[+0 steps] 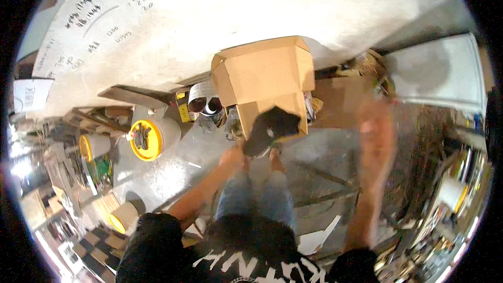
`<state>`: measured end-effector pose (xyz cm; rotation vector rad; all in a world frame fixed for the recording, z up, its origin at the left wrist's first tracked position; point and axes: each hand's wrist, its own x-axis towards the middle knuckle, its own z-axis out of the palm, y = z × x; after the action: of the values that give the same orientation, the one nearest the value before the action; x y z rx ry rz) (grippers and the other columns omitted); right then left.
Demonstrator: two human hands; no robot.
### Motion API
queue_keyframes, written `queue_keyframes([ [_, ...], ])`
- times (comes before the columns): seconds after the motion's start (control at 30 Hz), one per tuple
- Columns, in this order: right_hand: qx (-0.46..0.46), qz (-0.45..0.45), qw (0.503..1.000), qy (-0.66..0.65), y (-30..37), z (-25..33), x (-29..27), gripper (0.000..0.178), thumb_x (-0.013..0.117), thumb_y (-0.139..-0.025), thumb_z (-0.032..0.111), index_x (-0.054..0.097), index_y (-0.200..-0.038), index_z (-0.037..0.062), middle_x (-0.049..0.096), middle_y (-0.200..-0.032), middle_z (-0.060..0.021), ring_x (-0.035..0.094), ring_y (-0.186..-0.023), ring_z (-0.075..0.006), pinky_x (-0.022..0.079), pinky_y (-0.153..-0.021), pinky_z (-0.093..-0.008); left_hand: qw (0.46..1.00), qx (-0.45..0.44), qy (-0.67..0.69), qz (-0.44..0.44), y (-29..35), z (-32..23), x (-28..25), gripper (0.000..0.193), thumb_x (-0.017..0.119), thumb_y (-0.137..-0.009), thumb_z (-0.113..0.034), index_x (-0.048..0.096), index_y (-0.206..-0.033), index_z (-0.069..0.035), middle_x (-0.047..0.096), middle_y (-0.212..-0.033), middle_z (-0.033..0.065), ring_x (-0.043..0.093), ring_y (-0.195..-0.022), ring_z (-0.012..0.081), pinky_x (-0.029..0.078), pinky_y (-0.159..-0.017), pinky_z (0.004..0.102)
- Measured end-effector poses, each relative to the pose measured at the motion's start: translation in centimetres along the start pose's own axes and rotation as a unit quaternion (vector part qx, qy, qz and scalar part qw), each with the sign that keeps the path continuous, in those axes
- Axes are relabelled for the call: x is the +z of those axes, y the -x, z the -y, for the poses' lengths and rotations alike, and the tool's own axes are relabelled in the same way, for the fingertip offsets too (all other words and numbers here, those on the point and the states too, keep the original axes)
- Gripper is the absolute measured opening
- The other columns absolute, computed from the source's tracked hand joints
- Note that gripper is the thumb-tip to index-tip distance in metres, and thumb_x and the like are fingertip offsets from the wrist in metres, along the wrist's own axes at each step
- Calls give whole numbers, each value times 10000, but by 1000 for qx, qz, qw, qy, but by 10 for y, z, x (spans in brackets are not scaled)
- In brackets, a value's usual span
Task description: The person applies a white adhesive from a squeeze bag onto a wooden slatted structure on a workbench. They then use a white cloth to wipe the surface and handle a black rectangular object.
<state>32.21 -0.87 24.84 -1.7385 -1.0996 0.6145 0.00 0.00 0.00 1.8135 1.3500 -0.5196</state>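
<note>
My left hand (pixel 234 157) is closed on the near left edge of a black item shaped like a cap (pixel 275 126). A small light ring or mark shows on its side. Beneath and beyond it stands an open brown cardboard box (pixel 251 81), its lid raised against the wall side. The item covers part of the box's near end, so I cannot tell whether it rests on the box or hangs above it. Off to the right, my right hand (pixel 376 123) is raised away from the box. Motion smears its fingers, and no held thing can be made out.
A pale wall (pixel 178 26) with handwriting rises behind the box. On the left floor are a yellow-rimmed bucket (pixel 148 140) with things inside and another bucket (pixel 95 147). A white panel (pixel 437 73) leans at the right. Cluttered shelves (pixel 456 194) line the right edge.
</note>
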Motion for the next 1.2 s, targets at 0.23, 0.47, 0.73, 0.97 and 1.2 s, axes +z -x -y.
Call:
queue_keyframes([
  [0.23,579,6,732,-359,137,-318,194,458,621,-866,240,436,-1177,-41,545,-1116,-121,538,-975,-238,465,-828,-373,982,112,-132,-77,-113,-46,119,793,592,-716,-75,191,-1393,25,263,-1416,189,259,-1305,376,405,-963,470],
  [0.47,519,-62,657,-543,124,-459,246,379,724,-758,72,539,-1089,75,590,-1025,-29,562,-950,-200,477,-838,-382,969,158,-42,-186,-167,-34,151,735,590,-745,-115,243,-1380,14,253,-1417,192,272,-1303,376,316,-1026,504],
  [0.73,579,-64,728,-361,174,-545,246,257,684,-797,170,539,-984,71,593,-891,-40,615,-811,-169,523,-774,-338,829,-95,340,-435,-251,144,97,681,584,-862,-116,198,-1421,-65,388,-1320,166,485,-1057,206,426,-887,325],
  [0.97,159,-108,981,-5,-47,-481,167,766,717,-780,274,280,-1349,5,423,-1319,-190,429,-1211,-287,363,-990,-368,840,-78,448,-297,-298,82,-49,456,605,-860,-255,447,-1212,-11,599,-996,105,554,-839,143,463,-711,293],
  [1.2,175,135,949,225,-135,-443,164,406,623,-843,253,546,-1104,-48,589,-1043,-251,580,-997,-351,472,-812,-434,855,37,114,-505,-282,51,-2,303,586,-850,-250,568,-775,43,556,-605,170,508,-492,230,395,-486,323],
])
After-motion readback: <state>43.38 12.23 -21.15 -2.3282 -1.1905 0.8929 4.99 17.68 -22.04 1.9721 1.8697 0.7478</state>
